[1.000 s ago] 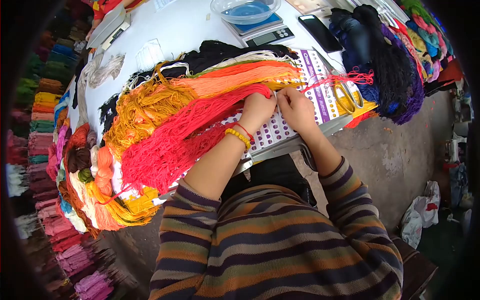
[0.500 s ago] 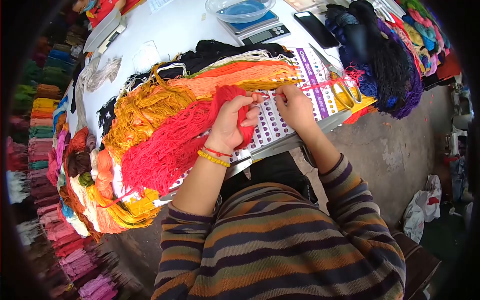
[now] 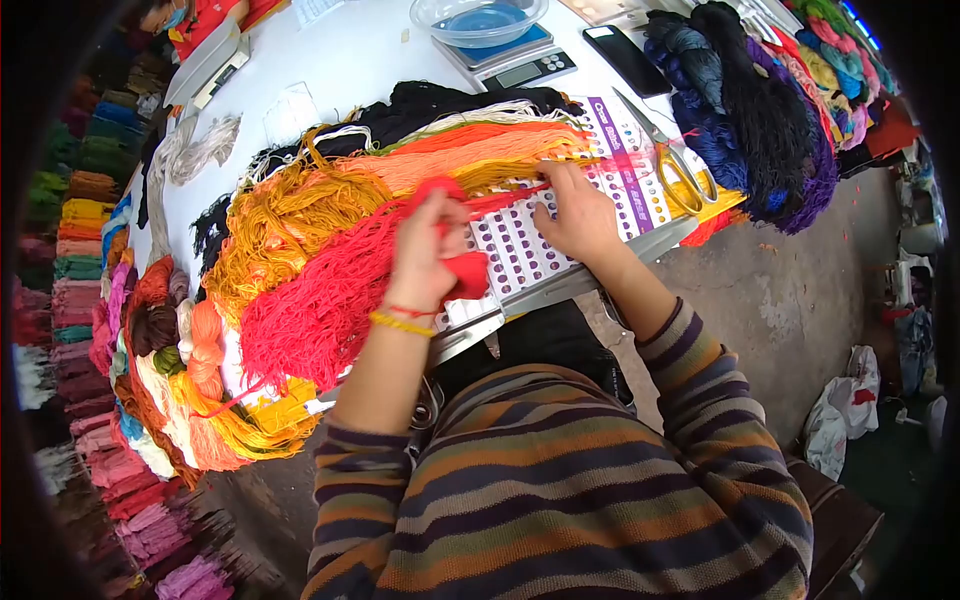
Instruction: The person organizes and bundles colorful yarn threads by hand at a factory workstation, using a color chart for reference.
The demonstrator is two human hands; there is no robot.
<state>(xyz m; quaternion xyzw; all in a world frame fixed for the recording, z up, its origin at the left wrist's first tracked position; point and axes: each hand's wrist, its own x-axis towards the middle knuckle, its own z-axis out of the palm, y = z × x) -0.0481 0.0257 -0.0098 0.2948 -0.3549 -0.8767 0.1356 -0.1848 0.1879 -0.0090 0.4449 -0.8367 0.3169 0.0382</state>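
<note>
My left hand (image 3: pixel 425 250), blurred by motion, is closed round a bundle of red thread (image 3: pixel 462 275). Loose lengths of the same thread fan out to its left over the table. Red strands stretch from this bundle to my right hand (image 3: pixel 585 215), passing into its curled fingers; the thumb sits lower, a little apart. Beyond that hand, blurred red strands trail toward the yellow-handled scissors (image 3: pixel 683 180). Under both hands lies a white card (image 3: pixel 520 245) with rows of punched holes and a purple printed strip (image 3: pixel 625 165).
Ochre thread (image 3: pixel 300 215), orange thread (image 3: pixel 450 165) and black thread (image 3: pixel 420 105) lie behind the card. A digital scale (image 3: pixel 520 72) bears a clear bowl (image 3: pixel 480 20), with a phone (image 3: pixel 627 60) beside it. Dark skeins (image 3: pixel 770 110) lie right. Another person (image 3: pixel 195 25) is at far left.
My left hand has moved left with the red bundle, drawing strands out between the hands. The loose strands near the scissors have shifted. My right thumb has moved away from the fingers.
</note>
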